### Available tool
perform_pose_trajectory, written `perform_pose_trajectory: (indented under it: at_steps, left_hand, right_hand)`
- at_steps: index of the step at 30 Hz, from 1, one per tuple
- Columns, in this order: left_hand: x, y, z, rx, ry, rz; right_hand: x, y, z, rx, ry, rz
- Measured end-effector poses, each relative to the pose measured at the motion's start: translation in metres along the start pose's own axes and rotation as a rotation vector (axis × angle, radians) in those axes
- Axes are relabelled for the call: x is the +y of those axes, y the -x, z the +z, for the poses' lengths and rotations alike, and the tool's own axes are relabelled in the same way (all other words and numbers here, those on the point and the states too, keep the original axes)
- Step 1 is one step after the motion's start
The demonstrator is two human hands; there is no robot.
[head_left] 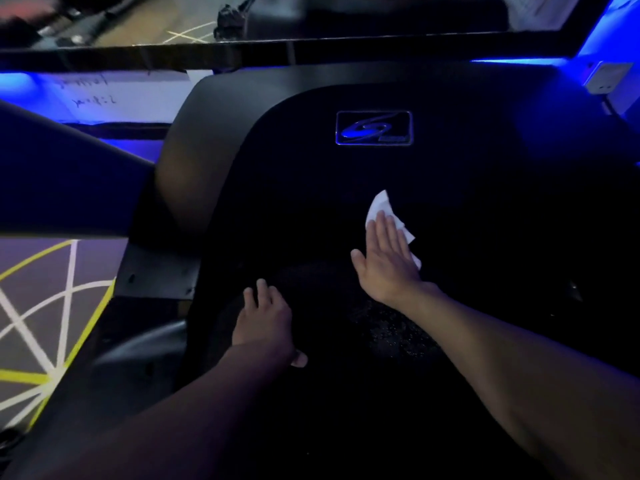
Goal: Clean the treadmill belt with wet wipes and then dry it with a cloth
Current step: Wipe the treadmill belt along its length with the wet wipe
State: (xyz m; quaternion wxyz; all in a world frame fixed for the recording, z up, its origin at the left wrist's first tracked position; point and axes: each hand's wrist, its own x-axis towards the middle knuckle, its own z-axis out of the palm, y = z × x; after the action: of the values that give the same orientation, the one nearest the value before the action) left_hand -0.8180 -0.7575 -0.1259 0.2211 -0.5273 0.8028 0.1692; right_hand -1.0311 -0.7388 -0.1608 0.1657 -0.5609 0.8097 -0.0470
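You have one view only, from the camera on your head: it faces forward and steeply down, close over the treadmill belt [346, 410], with your left hand [263, 317] and right hand [384, 258] near mid-frame. Its wide lens takes in the motor cover [467, 98] ahead and the patterned floor [41, 306] beyond the belt's left edge.

Dark room with a blue glow. Grey floor [38, 258] at left, crossed by yellow and white lines [21, 375]. Blue light [17, 83] along the far wall [630, 95]. White sheet [114, 95] with scribbles. White socket [607, 79] at top right.
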Motion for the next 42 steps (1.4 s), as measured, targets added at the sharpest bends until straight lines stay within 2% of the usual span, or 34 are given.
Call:
perform_pose_trajectory:
  at_steps: [6, 9, 13, 16, 18, 21, 28, 30, 33, 37, 39, 42]
  left_hand:
    - [-0.009, -0.002, 0.009, 0.008, 0.115, 0.023]
    - [-0.015, -0.003, 0.011, 0.004, 0.102, 0.084]
    - [-0.020, -0.013, 0.021, -0.011, 0.057, 0.133]
    - [-0.019, -0.016, 0.024, -0.064, 0.104, 0.092]
    - [-0.020, -0.011, 0.022, -0.032, 0.164, 0.087]
    - [-0.015, -0.001, 0.016, -0.007, 0.187, 0.022]
    - [0.016, 0.005, 0.009, 0.010, -0.044, 0.019]
    - [0.030, 0.007, 0.009, -0.051, -0.074, 0.023]
    - [0.050, 0.008, 0.007, -0.213, 0.052, -0.036]
    - [0.069, 0.014, 0.012, -0.215, 0.097, -0.075]
    - [0.079, 0.015, 0.014, -0.156, 0.020, 0.009]
    - [0.111, 0.013, 0.014, -0.112, -0.144, 0.301]
  right_hand:
    - [-0.087, -0.021, 0.013, -0.129, -0.046, -0.178]
    - [-0.125, -0.024, 0.018, -0.205, -0.113, -0.256]
    - [-0.171, -0.026, 0.026, -0.223, -0.233, -0.435]
    - [-0.184, -0.023, 0.032, -0.218, -0.236, -0.570]
    - [-0.173, -0.021, 0.031, -0.215, -0.164, -0.606]
    - [-0.146, -0.017, 0.024, -0.261, -0.096, -0.513]
    - [-0.069, 0.000, 0.015, -0.236, 0.111, -0.314]
    - [-0.050, 0.009, 0.013, -0.212, 0.118, -0.266]
    - [-0.020, 0.022, 0.008, -0.188, 0.115, -0.165]
    - [0.033, 0.039, 0.002, -0.181, 0.152, -0.016]
    - [0.066, 0.051, -0.002, -0.174, 0.147, 0.070]
    - [0.113, 0.080, -0.010, -0.161, 0.191, 0.186]
